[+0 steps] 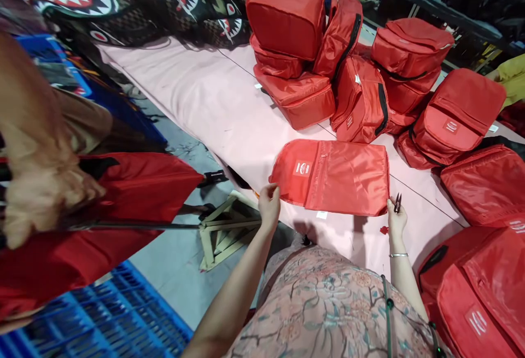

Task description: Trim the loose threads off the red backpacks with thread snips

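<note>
A flat red bag (353, 175) lies on the pink-covered table (172, 82), with a white printed logo at its rounded left end and a zip across it. My left hand (269, 205) is closed at the bag's lower left edge, fingers pinched on the fabric. At the opposite corner, my right hand (396, 220) is closed around small dark thread snips (397, 203), whose tips point up and away. Its fingertips also touch the bag's right edge. Just below that corner lies a small red scrap (384, 230).
Red bags are piled at the back (287, 13) and right (488, 292). Shark-mouth patterned bags (90, 3) lie at the far left. Another person's hand (45, 188) holds a red bag (164, 183) at left, above a blue crate (123, 314). A wooden stool (221, 232) stands below.
</note>
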